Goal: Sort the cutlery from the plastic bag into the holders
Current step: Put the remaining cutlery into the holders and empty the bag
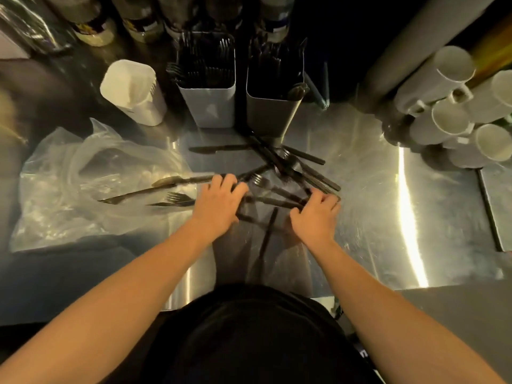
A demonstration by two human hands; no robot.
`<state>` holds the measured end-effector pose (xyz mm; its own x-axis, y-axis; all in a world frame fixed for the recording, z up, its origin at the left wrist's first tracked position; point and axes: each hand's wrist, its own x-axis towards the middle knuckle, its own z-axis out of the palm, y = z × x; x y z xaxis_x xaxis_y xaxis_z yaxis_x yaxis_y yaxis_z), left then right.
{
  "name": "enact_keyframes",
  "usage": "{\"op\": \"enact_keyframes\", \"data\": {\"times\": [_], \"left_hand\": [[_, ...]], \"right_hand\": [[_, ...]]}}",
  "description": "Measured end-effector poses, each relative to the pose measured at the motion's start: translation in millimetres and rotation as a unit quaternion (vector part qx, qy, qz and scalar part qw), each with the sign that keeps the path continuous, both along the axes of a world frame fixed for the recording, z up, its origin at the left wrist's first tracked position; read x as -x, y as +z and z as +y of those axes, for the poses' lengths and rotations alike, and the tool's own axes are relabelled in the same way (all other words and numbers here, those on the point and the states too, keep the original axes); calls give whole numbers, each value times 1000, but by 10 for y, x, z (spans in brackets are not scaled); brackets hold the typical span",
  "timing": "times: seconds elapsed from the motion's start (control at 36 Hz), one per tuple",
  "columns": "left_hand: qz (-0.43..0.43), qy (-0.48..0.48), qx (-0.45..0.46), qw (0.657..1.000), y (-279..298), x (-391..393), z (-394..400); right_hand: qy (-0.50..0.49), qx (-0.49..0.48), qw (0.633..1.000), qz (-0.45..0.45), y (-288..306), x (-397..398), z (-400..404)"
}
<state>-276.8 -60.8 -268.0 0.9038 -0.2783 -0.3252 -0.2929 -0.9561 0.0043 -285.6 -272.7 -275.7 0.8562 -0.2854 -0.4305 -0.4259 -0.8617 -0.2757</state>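
Dim room, steel counter (374, 189) with bright glare, stacked white mugs (448, 120)

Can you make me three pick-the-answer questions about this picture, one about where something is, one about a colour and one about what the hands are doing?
1. Where is the plastic bag?
A. to the left of the loose cutlery
B. inside a mug
C. on top of the holders

2. What colour is the loose cutlery on the steel counter?
A. bright red
B. black
C. yellow

3. What are the left hand and the right hand doing?
A. holding mugs
B. resting in the person's lap
C. reaching into the cutlery pile

Answers: 1 A, the clear bag lies left of the pile. 2 B, the forks and knives are dark black. 3 C, both hands have fingers on pieces of cutlery.
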Motion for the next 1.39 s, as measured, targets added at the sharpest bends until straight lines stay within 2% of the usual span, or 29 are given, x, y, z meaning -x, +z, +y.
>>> {"op": "enact_keyframes", "data": {"times": [0.17, 0.19, 0.25, 0.31, 0.36, 0.44, 0.58, 0.64, 0.72, 0.81, 0.89, 0.94, 1.03, 1.11, 1.17, 1.25, 1.33, 1.39], "left_hand": [[-45, 101, 71, 991, 139, -211, -45], [-41, 115, 79, 989, 192, -149, -147], [25, 123, 84, 989, 261, 52, -393], [114, 93, 43, 988, 268, 267, -605], [143, 43, 1, 989, 221, 416, -692], [133, 13, -5, 991, 157, 451, -594], [42, -27, -39, 998, 132, 260, -273], [0, -15, -42, 999, 147, 134, -137], [-44, 29, -39, 998, 186, -67, 32], [-16, 32, -55, 998, 195, -314, 115], [13, -19, -96, 995, 206, -581, 100], [21, -53, -103, 993, 185, -730, 89], [32, -85, -94, 991, 146, -907, 112], [56, -86, -77, 992, 105, -1001, 196], [60, -77, -68, 993, 104, -1025, 245], [40, -79, -89, 992, 95, -1025, 294], [28, -73, -117, 990, 72, -989, 336], [23, -66, -118, 991, 45, -962, 364]], "right_hand": [[92, -88, 991, -45, 26, -277, 90], [98, -80, 990, -69, 39, -326, 82], [95, -35, 989, -111, 57, -430, 51], [92, -9, 992, -86, 46, -539, 10], [100, -2, 995, -27, 26, -628, -20], [127, 14, 992, 1, 20, -706, -7], [197, -10, 980, 26, 43, -805, 68], [224, 2, 974, 7, 55, -815, 82], [196, -2, 981, -17, 68, -837, 53], [211, -26, 977, 24, 25, -887, 43], [228, -13, 972, 54, -5, -936, 103], [251, -2, 967, 35, 9, -955, 171], [337, 2, 942, 7, 55, -957, 321], [370, -43, 928, 17, 84, -981, 462], [373, -71, 925, 4, 98, -1007, 478], [349, -41, 936, -1, 107, -1031, 371], [273, 8, 960, 57, 95, -1031, 188], [201, 1, 974, 103, 81, -994, 75]]}}
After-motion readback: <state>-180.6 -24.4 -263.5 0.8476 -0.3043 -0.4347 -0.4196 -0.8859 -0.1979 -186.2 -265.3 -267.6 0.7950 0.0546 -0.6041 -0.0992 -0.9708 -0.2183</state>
